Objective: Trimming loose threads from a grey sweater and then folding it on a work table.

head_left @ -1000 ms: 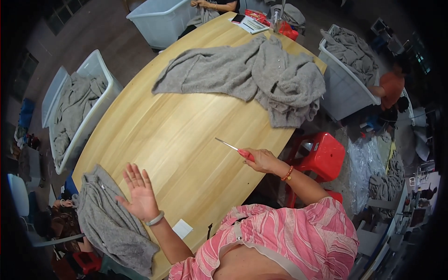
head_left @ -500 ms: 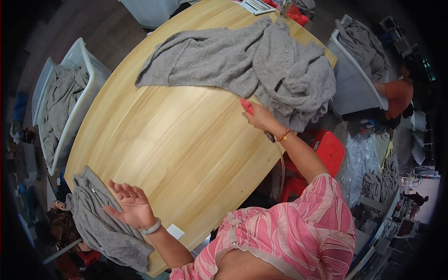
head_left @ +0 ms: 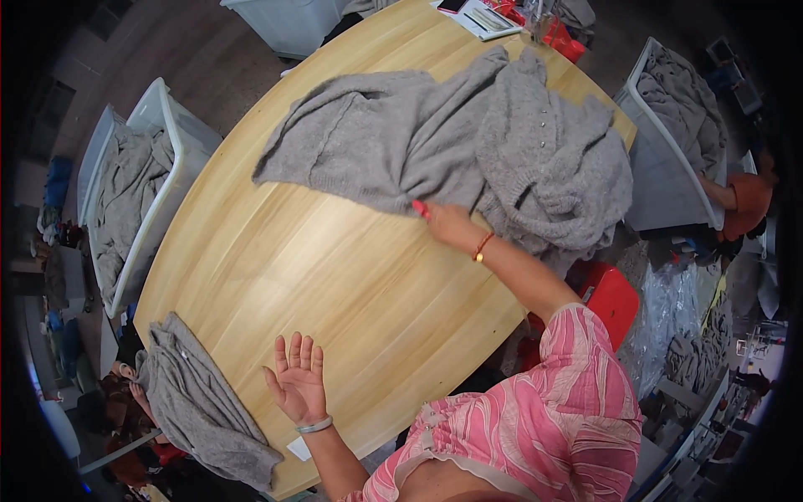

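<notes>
Grey sweater [head_left: 368, 134] cloth spreads across the far side of the tabletop [head_left: 335, 259], its bunched, buttoned end at the right edge; whether that is one garment or two, I can't tell. From my post I see the right hand [head_left: 449, 226] clamped around a red handle [head_left: 420, 209] at the near hem, where folds gather; I can't tell whether it also pinches the knit. The left hand [head_left: 303, 390] hangs empty over the tabletop, fingers apart. I'd judge the step as shifting or working that hem, the next move calling for a steady hold with any sharp end kept off the knit. I count two hands, one red handle, one folded garment [head_left: 201, 410] along the left edge, one white slip [head_left: 298, 449] by the near edge, and at least three bins [head_left: 673, 188] around.
</notes>
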### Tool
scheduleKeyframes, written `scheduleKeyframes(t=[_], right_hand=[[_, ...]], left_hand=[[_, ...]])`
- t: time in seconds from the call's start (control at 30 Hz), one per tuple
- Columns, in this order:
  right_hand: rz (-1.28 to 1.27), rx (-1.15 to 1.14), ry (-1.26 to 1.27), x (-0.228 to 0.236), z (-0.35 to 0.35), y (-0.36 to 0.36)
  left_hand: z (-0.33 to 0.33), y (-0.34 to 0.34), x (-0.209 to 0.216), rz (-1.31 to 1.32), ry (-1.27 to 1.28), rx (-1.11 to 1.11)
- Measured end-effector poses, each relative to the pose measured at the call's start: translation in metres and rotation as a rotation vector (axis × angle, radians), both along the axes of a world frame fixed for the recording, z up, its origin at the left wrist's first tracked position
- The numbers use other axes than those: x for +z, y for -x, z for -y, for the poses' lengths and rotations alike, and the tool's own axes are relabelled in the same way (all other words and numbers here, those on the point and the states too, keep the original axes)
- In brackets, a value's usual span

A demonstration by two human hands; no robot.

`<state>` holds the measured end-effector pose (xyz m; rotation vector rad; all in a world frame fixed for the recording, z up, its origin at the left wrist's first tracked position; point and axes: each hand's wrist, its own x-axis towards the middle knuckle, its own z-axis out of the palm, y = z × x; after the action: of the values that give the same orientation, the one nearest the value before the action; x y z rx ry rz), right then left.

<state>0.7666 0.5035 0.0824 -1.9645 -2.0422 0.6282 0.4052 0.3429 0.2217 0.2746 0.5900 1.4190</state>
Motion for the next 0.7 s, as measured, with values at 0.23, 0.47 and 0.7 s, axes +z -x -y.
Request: scheduleKeyframes(t=[0.23,0.47,0.7], right_hand=[[-0.174,0.444,0.326,0.015,0.122,0.068],[-0.320,0.561,0.424,0.075,0.196,0.024],[-0.313,-0.107,-0.230,0.174,0.195,-0.081]], left_hand=[[-0.022,-0.050,-0.031,-0.026,0.196,-0.120],[0.015,-0.063,-0.003,-0.122,0.244,-0.038],[0.084,-0.016,-0.045,-1.898,0.043,-0.066]])
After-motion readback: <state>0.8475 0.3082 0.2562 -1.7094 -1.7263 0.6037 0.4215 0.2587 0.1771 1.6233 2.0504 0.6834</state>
